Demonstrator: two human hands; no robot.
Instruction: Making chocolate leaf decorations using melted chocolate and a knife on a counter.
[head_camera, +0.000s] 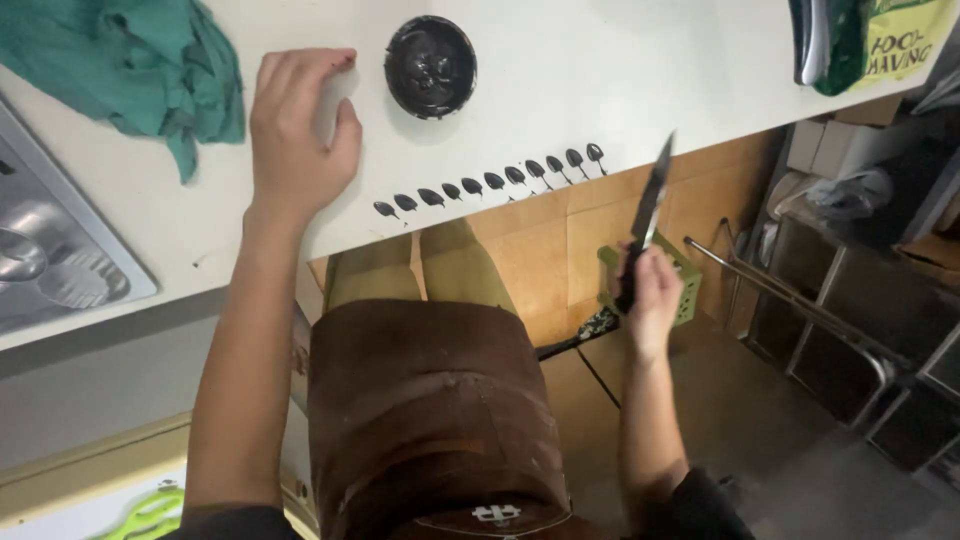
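My left hand (297, 135) rests flat on the white tabletop (560, 90), fingers together, holding nothing. Right of it stands a round black bowl (430, 65) of dark paste. Near the table's front edge runs a row of several small black spoon-shaped dabs (490, 182). Off the edge, my right hand (648, 290) grips the handle of a dark-bladed knife (650, 200), blade pointing up toward the table edge. I wear a brown apron (430, 400).
A crumpled green cloth (140, 60) lies at the table's back left. A metal tray with utensils (50, 260) sits at the left. A green-and-yellow bag (880, 40) is at the top right. Below are a green crate (690, 285), metal frames (820, 320) and boxes.
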